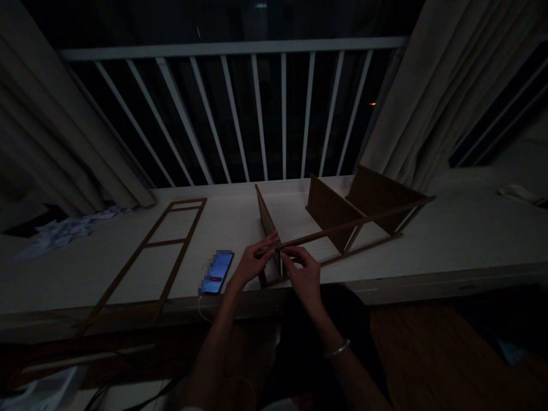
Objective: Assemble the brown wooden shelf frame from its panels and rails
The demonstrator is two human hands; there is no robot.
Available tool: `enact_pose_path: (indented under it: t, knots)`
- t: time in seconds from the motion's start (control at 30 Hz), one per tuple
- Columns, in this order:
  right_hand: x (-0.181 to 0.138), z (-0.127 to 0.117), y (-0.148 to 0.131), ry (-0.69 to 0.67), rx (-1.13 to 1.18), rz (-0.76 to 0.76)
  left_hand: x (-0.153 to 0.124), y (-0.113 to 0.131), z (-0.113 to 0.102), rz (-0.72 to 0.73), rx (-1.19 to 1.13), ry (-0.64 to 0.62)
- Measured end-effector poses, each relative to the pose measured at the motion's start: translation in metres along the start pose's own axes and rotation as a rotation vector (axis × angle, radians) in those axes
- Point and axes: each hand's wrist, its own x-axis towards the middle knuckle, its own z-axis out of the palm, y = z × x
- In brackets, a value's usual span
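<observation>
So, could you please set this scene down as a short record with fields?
Left hand: fingertips at the left end of the unit's upper rail; exact grip too dark to tell
Right hand: fingertips at the same joint, meeting the left's; bracelet on the wrist
Wooden shelf unit: three panels visible, on the white ledge
Loose wooden frame: ladder-shaped, left of the phone
Phone: screen lit
Behind: white railing between curtains
Light: dim

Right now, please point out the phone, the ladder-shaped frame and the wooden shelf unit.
Phone (220, 272), head view: lit screen.
Ladder-shaped frame (166, 243), head view: a crossbar.
Wooden shelf unit (332, 218), head view: middle board.
</observation>
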Motion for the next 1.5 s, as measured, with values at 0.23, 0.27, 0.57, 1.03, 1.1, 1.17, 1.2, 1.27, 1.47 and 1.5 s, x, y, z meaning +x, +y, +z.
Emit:
enact_pose_path:
  t: [0.23,0.27,0.57,1.03,1.1,1.17,1.2,1.27,1.47,1.5]
  knots:
    - [-0.001,0.001,0.000,0.072,0.091,0.035,0.001,-0.004,0.001,0.031,-0.018,0.010]
    - [-0.002,0.001,0.001,0.081,0.093,0.039,0.001,-0.005,0.001,0.032,-0.023,0.013]
    - [-0.004,-0.002,0.007,0.055,-0.083,-0.104,0.001,-0.003,0.001,0.027,-0.035,0.030]
    - [-0.004,-0.012,0.026,-0.002,-0.233,-0.154,0.001,-0.005,0.001,0.049,0.002,0.031]
    - [-0.006,-0.011,0.024,-0.031,-0.247,-0.134,0.001,-0.003,0.002,0.045,-0.007,0.041]
    - [-0.008,-0.009,0.020,-0.060,-0.243,-0.119,0.002,-0.003,0.003,0.038,-0.023,0.044]
    - [-0.008,-0.008,0.018,-0.068,-0.236,-0.117,0.002,-0.002,0.003,0.031,-0.029,0.046]
    - [-0.008,-0.006,0.013,-0.071,-0.216,-0.116,0.002,-0.002,0.004,0.014,-0.037,0.051]
    - [-0.002,-0.004,0.015,-0.014,-0.092,-0.072,0.000,-0.003,0.004,0.010,-0.048,0.044]
    - [-0.001,-0.004,0.018,-0.010,-0.069,-0.050,0.000,-0.003,0.004,0.015,-0.045,0.045]
